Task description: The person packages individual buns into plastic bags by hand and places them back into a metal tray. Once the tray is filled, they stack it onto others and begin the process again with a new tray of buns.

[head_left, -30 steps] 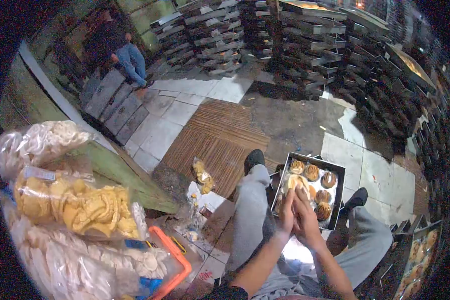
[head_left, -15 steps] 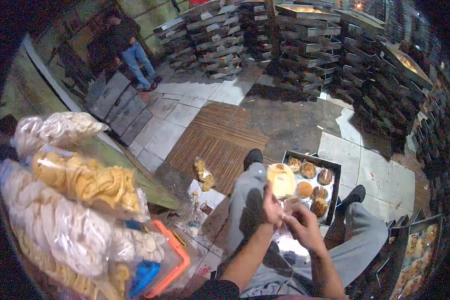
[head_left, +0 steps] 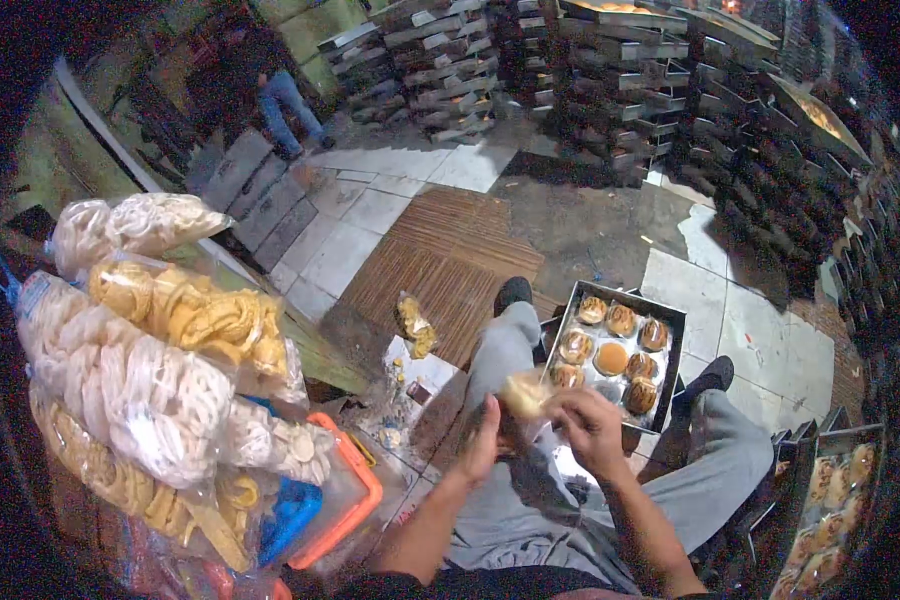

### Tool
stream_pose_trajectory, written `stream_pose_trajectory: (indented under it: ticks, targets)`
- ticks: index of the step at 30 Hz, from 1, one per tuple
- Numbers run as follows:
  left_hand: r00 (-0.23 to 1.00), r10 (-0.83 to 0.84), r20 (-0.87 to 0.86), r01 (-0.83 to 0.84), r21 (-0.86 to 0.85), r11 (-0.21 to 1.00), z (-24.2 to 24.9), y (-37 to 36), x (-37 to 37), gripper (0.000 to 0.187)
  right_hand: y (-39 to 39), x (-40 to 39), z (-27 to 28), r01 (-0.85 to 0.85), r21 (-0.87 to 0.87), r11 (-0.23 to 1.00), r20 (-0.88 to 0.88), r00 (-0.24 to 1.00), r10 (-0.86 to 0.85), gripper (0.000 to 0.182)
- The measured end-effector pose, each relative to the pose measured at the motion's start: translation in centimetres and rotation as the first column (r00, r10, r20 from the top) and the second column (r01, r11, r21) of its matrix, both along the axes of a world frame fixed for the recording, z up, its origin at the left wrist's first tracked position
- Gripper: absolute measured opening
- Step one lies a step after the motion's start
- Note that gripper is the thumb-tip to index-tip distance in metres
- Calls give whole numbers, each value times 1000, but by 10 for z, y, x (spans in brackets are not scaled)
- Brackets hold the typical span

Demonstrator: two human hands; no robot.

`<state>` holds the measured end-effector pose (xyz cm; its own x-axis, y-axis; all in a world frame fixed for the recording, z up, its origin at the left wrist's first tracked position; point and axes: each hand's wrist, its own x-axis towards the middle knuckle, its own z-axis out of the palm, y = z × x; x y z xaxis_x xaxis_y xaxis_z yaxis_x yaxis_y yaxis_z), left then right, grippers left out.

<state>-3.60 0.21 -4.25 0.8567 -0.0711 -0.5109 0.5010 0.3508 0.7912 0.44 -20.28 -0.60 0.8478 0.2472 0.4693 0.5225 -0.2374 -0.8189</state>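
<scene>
At six o'clock, left hand [head_left: 481, 445]: fingers now loose!
Five o'clock, right hand [head_left: 587, 425]: pinching blurred pale piece [head_left: 523, 396], seemingly taking over!

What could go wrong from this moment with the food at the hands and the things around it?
The blurred, pale-yellow, bread-like piece at the right hand appears near the edge of the dark-walled, square tray; a loose grip might drop it. The tray sits between two legs in grey trousers, so a moving knee might bump it. The bulging, clear plastic bags are heaped unevenly, so one might slide.
</scene>
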Motion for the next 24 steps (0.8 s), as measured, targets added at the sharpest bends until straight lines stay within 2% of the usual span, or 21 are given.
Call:
stream_pose_trajectory:
  ticks: [1,2,3,4,5,6,8,9,10,11,12,13,14,15,16,18,20,21,22,23,24]
  targets:
    - [1000,0,-8,0,-5,1000,17,12,-2,58,2,1,-6,33,49,998,-122,992,-27,10]
    - [981,-191,-43,184,536,824,46,20,0,49,4,1,-8,70,90,994,-242,969,-46,9]
    - [928,-327,-175,293,888,355,63,24,6,41,9,5,-4,98,95,991,-252,965,-71,8]
    - [928,-326,-183,302,881,365,60,25,14,41,14,10,-5,95,84,992,-262,962,-70,8]
    - [883,-384,268,-104,912,397,51,26,22,32,19,15,-10,84,125,989,-282,958,-45,8]
    - [636,-412,653,-478,752,454,45,27,29,23,23,19,-12,78,167,983,-300,954,-24,7]
    - [584,-390,712,-476,690,545,41,28,42,19,24,19,13,73,92,993,-281,959,-44,9]
    - [526,-360,770,-483,619,619,37,30,44,14,23,17,29,65,-62,996,-107,992,-71,11]
    - [539,-351,766,-473,620,626,33,31,39,14,22,13,43,74,-215,974,72,996,-60,13]
    - [611,-202,765,-402,520,754,31,31,33,11,21,8,51,141,-188,972,212,972,-100,20]
    - [687,-65,724,-334,394,856,33,32,26,8,26,0,35,265,-6,964,277,927,-253,19]
    - [777,-82,624,-236,410,881,37,35,22,7,22,6,22,251,-53,967,167,956,-239,15]
    - [780,-87,620,-223,405,887,35,33,23,7,11,15,5,232,-99,968,61,972,-227,12]
    - [776,-21,631,-268,359,894,31,28,24,7,9,14,-13,262,360,895,-618,786,19,8]
    - [770,37,637,-307,320,896,27,27,24,6,-3,11,-22,178,236,956,-453,890,-54,6]
    - [762,38,646,-313,316,896,24,26,28,6,-12,1,-18,211,335,918,-673,736,76,6]
    - [607,-136,783,-421,462,781,38,25,36,11,-12,13,-18,324,264,909,-566,815,-126,7]
    - [677,-126,725,-425,525,737,48,16,41,18,-11,23,-11,345,335,877,-636,770,-60,12]
    - [691,-127,712,-405,527,747,47,10,55,18,-6,36,1,344,235,909,-691,717,-93,17]
    - [679,-222,700,-406,610,680,44,7,71,20,2,51,-8,305,259,916,-679,732,-52,20]
    - [667,-317,674,-410,688,599,43,7,75,21,8,64,-14,277,265,924,-778,627,35,20]
